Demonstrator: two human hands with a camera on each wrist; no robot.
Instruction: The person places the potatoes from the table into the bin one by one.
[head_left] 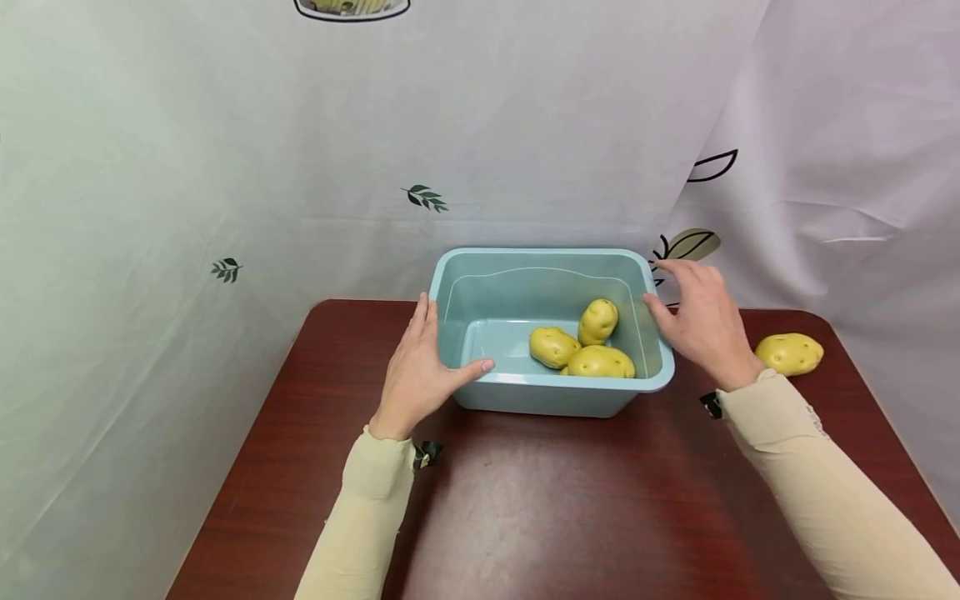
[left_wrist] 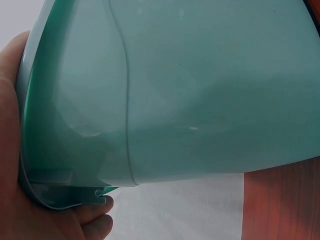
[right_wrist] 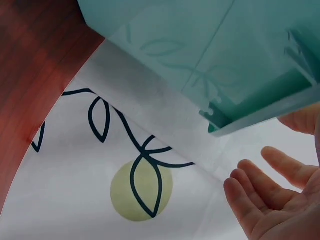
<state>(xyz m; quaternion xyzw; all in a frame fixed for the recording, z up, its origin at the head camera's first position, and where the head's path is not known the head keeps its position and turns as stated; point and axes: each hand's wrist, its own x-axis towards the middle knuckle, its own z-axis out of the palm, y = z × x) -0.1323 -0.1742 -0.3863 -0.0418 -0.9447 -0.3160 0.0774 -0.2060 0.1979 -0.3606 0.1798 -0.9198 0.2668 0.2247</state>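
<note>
A light-blue plastic tub (head_left: 555,398) stands upright near the table's far edge. Inside it, toward the right, lie yellow potatoes (head_left: 553,347), three plainly visible. My left hand (head_left: 422,367) rests against the tub's front left corner, its fingers extended along the left rim and its thumb over the front rim. In the left wrist view, fingertips (left_wrist: 97,220) show beyond the rim's corner. At the right rim is my right hand (head_left: 701,321), thumb at the edge. The right wrist view shows its fingers (right_wrist: 250,187) spread loosely, apart from the tub.
Another yellow potato (head_left: 790,354) lies on the dark red table (head_left: 555,500), right of the right hand. A pale cloth with printed leaves (head_left: 424,197) hangs behind the table and along its sides.
</note>
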